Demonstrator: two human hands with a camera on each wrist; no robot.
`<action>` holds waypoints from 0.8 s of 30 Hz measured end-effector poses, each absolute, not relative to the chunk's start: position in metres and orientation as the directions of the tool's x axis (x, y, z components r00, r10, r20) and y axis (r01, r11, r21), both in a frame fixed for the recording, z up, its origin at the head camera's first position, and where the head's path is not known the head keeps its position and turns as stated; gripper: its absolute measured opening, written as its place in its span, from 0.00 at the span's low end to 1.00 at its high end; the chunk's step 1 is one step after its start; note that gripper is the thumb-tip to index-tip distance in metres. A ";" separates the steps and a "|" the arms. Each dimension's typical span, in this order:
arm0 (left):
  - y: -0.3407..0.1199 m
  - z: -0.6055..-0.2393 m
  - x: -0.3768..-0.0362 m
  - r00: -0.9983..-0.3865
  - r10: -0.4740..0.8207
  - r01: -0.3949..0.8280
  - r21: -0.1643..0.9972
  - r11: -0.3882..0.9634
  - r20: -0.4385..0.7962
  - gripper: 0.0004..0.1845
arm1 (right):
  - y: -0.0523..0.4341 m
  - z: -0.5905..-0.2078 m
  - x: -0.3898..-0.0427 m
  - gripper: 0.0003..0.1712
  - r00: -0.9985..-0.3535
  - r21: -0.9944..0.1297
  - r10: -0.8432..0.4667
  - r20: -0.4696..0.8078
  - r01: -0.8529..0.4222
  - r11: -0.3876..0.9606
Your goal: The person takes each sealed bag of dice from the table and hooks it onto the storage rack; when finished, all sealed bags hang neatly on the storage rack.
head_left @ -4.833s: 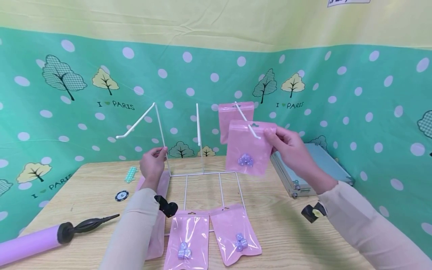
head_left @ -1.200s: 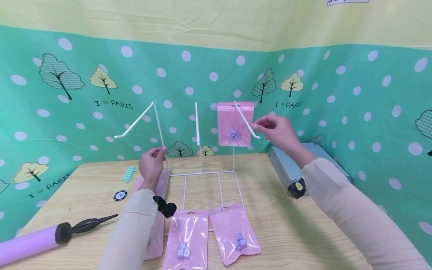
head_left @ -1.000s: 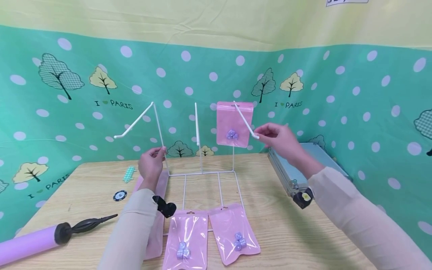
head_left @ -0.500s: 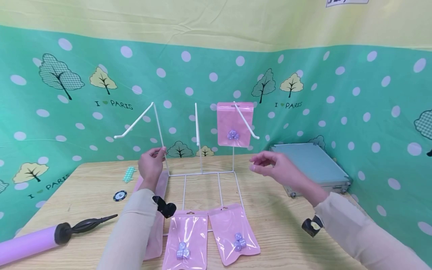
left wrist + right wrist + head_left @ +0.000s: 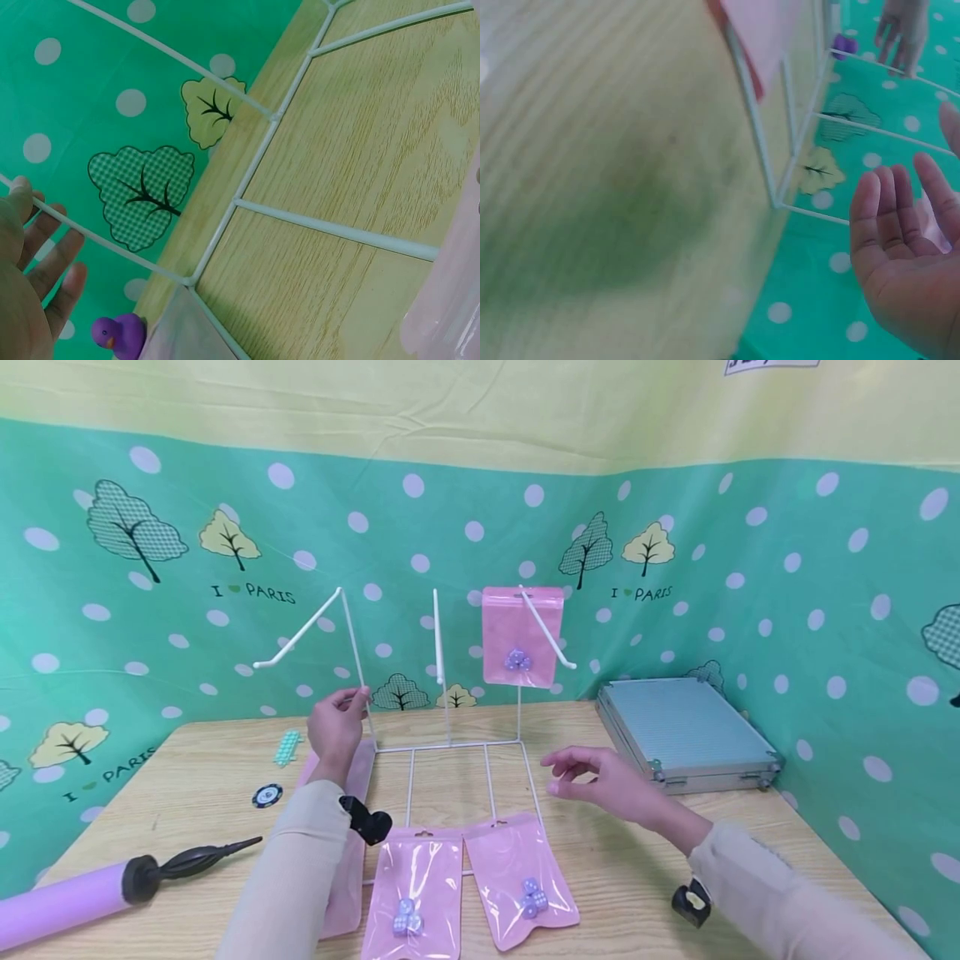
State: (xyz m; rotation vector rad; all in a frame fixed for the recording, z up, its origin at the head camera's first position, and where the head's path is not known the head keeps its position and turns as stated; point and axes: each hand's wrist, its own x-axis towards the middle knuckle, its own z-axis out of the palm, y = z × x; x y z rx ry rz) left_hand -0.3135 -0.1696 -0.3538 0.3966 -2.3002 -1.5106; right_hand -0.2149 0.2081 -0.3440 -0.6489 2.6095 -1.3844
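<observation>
A white wire rack (image 5: 448, 745) stands on the wooden table (image 5: 195, 777) with three slanted hooks. One pink pouch (image 5: 517, 635) of small lilac dice hangs on the right hook (image 5: 549, 631). My left hand (image 5: 358, 697) pinches the rack's left upright; its fingers (image 5: 46, 264) lie along a wire in the left wrist view. My right hand (image 5: 555, 775) hovers open and empty over the table beside the rack's base, palm (image 5: 900, 259) bare. Two more pink pouches (image 5: 416, 893) (image 5: 522, 877) lie on the front of the base, and a third (image 5: 352, 868) lies under my left forearm.
A silver case (image 5: 686, 735) lies shut at the right rear. A purple pump (image 5: 75, 893) with a black handle lies front left. A poker chip (image 5: 270, 794) and a green strip (image 5: 288, 747) lie left of the rack. A small purple duck (image 5: 118, 334) sits by the rack's corner.
My right hand let go of the hung pouch, left the right hook and dropped to just above the table beside the rack's base. The left hand has stayed on the upright.
</observation>
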 end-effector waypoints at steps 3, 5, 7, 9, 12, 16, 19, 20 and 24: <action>-0.170 -0.354 -0.314 -0.896 -0.421 -0.041 0.920 0.390 0.139 0.21 | 0.206 -0.352 -0.214 0.24 -0.887 -0.817 -0.456 0.076 -0.317 0.481; -0.170 -0.354 -0.314 -0.897 -0.420 -0.041 0.920 0.389 0.137 0.21 | 0.204 -0.358 -0.215 0.25 -0.877 -0.821 -0.477 0.062 -0.316 0.475; -0.170 -0.353 -0.314 -0.898 -0.419 -0.043 0.921 0.387 0.134 0.21 | 0.203 -0.364 -0.215 0.25 -0.871 -0.823 -0.489 0.045 -0.310 0.476; -0.170 -0.353 -0.313 -0.900 -0.415 -0.043 0.923 0.383 0.130 0.21 | 0.202 -0.370 -0.216 0.25 -0.867 -0.818 -0.498 0.032 -0.309 0.485; -0.170 -0.354 -0.314 -0.902 -0.414 -0.046 0.925 0.378 0.124 0.21 | 0.200 -0.378 -0.216 0.26 -0.866 -0.814 -0.500 0.008 -0.296 0.500; -0.170 -0.355 -0.314 -0.900 -0.418 -0.047 0.926 0.376 0.124 0.20 | 0.197 -0.388 -0.218 0.24 -0.866 -0.801 -0.500 -0.014 -0.290 0.524; -0.169 -0.355 -0.315 -0.898 -0.420 -0.044 0.925 0.377 0.129 0.20 | 0.195 -0.394 -0.220 0.22 -0.860 -0.774 -0.510 -0.006 -0.319 0.546; -0.169 -0.355 -0.315 -0.898 -0.420 -0.042 0.925 0.377 0.131 0.20 | 0.194 -0.396 -0.221 0.22 -0.860 -0.764 -0.511 -0.001 -0.329 0.555; -0.169 -0.355 -0.315 -0.896 -0.423 -0.037 0.925 0.377 0.136 0.20 | 0.189 -0.399 -0.222 0.21 -0.863 -0.746 -0.505 0.009 -0.342 0.571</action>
